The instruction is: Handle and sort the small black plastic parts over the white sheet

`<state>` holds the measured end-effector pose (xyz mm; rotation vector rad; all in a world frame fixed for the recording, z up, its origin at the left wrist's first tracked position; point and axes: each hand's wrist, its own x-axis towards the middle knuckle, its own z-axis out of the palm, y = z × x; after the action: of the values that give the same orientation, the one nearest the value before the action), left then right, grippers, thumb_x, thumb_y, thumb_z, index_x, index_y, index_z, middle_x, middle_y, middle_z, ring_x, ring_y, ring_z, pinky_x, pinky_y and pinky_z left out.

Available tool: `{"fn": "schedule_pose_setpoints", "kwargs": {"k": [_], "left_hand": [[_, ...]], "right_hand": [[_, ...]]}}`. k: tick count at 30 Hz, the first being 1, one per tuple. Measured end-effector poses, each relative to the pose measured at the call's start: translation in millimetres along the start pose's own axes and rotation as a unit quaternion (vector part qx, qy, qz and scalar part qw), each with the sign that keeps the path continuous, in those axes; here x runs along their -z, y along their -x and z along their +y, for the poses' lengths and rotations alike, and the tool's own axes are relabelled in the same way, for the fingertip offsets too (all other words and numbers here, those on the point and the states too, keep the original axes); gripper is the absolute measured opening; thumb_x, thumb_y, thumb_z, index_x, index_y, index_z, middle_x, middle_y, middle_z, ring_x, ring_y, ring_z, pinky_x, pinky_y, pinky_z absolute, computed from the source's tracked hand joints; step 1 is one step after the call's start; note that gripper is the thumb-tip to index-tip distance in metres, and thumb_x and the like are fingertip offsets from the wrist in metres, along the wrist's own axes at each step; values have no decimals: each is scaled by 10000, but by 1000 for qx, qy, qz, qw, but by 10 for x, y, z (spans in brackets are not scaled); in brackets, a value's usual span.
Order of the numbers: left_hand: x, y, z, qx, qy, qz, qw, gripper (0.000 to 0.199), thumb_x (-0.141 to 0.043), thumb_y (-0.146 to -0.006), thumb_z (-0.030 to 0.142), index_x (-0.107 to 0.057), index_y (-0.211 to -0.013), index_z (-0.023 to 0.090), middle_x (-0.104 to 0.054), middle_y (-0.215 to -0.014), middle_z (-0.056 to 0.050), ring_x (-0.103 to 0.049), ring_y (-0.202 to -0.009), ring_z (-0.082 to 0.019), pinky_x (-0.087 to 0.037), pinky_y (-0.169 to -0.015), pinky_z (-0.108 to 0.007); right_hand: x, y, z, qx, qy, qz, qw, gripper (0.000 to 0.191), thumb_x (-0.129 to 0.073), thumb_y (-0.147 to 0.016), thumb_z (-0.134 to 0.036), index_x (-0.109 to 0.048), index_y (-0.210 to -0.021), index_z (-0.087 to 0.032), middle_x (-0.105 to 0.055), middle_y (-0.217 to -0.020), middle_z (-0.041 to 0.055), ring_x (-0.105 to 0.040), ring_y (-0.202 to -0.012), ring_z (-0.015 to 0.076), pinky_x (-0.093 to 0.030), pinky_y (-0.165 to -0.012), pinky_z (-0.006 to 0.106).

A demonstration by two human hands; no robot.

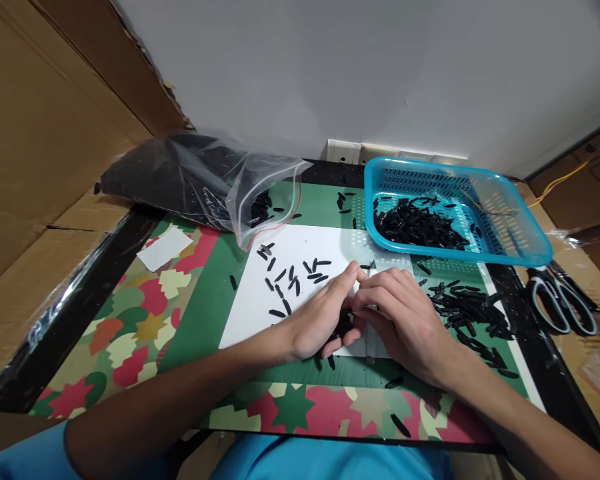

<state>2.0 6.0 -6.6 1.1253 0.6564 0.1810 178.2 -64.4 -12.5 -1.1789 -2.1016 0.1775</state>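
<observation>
Over the white paper (245, 293) my two hands meet at the fingertips. My left hand (320, 317) is cupped, with small black elongated pieces (344, 325) partly visible in its palm. The fingers of my right hand (405, 313) are bent and pressed together against the left fingers; whatever they pinch is hidden. Several loose black pieces (291, 283) lie scattered on the paper to the left of my hands. A denser pile of black pieces (473, 310) sits to the right of my right hand. A narrow clear strip (371, 343) shows below the fingers.
A blue plastic basket (510, 250) with more black pieces stands at the back right. At the back left lies a clear zip bag (190, 177) full of dark pieces. Scissors (563, 303) rest at the right edge. A white paper scrap (164, 249) lies on the patterned mat (145, 320).
</observation>
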Motion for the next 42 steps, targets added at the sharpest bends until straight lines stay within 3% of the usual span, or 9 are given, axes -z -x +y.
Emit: {"fn": "schedule_pose_setpoints", "kwargs": {"k": [6, 13, 16, 23, 27, 36, 42], "left_hand": [[42, -29, 1, -24, 75, -20, 997, 498, -278, -1079, 665, -490, -986, 224, -508, -513, 90, -314, -270, -71, -230, -286, -148], [15, 11, 32, -54, 95, -32, 993, 356, -479, -1071, 504, -483, -869, 210, -498, -522, 88, -317, -281, -58, -236, -272, -145], [1, 21, 42, -60, 97, -22, 993, 350, -466, -1082, 506, -468, -883, 218, -488, -518, 96, -315, -283, -59, -247, -273, -140], [-15, 59, 83, -62, 28, -12, 998, 347, -469, -1086, 548, -462, -950, 229, -459, -516, 118, -288, -295, -56, -289, -286, -134], [-26, 91, 83, -59, 20, -20, 998, 343, -477, -1081, 561, -489, -1004, 228, -439, -510, 126, -272, -303, -57, -309, -291, -130], [-24, 104, 85, -72, 53, -23, 996, 364, -416, -1106, 550, -485, -947, 230, -420, -521, 114, -280, -314, -53, -290, -299, -120], [-12, 85, 80, -89, 100, -55, 989, 346, -387, -1130, 486, -461, -913, 226, -360, -519, 122, -263, -298, -47, -227, -319, -139]], "right_hand": [[115, -18, 78, -11, 40, 86, 995, 171, -590, -1028, -56, -616, -1070, -221, -705, -961, 76, -599, -859, 221, -460, -759, 367], [167, -11, 147, 4, 97, 106, 990, 197, -615, -995, -41, -621, -1061, -227, -710, -948, 76, -616, -829, 226, -470, -741, 368], [172, -6, 154, -5, 29, 89, 996, 192, -594, -999, -39, -613, -1062, -219, -695, -955, 75, -625, -860, 216, -501, -762, 354], [209, -6, 126, -154, -170, 95, 969, 166, -668, -1005, -150, -639, -1149, -228, -682, -984, 45, -644, -838, 182, -546, -746, 322], [221, -13, 130, -171, -207, 84, 960, 44, -682, -1019, -194, -709, -1018, -229, -723, -925, 45, -684, -845, 194, -565, -752, 330], [218, -18, 135, -210, -257, 106, 937, 33, -742, -982, -208, -770, -968, -219, -760, -877, 31, -702, -759, 158, -573, -666, 268], [182, -16, 160, -199, -277, 114, 933, 43, -810, -921, -179, -800, -909, -219, -801, -849, 38, -737, -768, 178, -605, -698, 298]]}}
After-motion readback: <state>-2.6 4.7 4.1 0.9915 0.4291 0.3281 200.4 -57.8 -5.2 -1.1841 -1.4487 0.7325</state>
